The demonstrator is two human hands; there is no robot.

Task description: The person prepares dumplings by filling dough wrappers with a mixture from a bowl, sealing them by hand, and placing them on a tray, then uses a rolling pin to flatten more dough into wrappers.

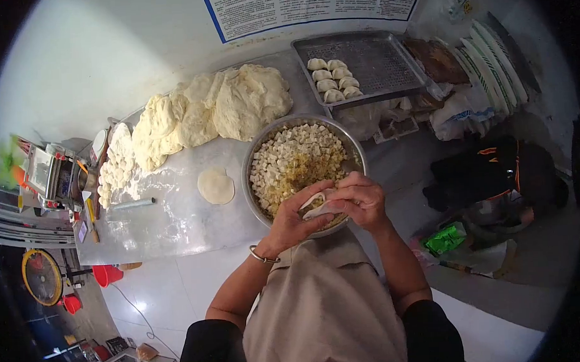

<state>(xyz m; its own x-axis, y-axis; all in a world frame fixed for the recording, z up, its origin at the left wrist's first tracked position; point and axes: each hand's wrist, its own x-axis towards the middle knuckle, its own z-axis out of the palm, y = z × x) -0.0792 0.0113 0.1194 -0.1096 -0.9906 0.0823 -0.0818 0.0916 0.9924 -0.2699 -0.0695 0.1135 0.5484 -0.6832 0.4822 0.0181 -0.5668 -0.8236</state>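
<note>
Over the near side of a steel bowl [251,205] of diced white pieces and yellow filling [302,155], both hands hold one dough wrapper [316,211]. My left hand [296,218] cups it between thumb and fingers, a bracelet on the wrist. Pinched fingers of my right hand [360,201] grip the wrapper's right edge. What lies inside the wrapper is mostly hidden. A flat round wrapper [215,186] rests on the metal table [158,233], left of the bowl. Several folded dumplings [327,85] sit in rows on a perforated tray [388,62].
Large dough masses [252,102] and small dough pieces [118,160] lie along the table's back. A rolling pin [132,203] is at the left. Stacked bags [457,121] stand right of the tray. A green packet [445,239] lies lower right.
</note>
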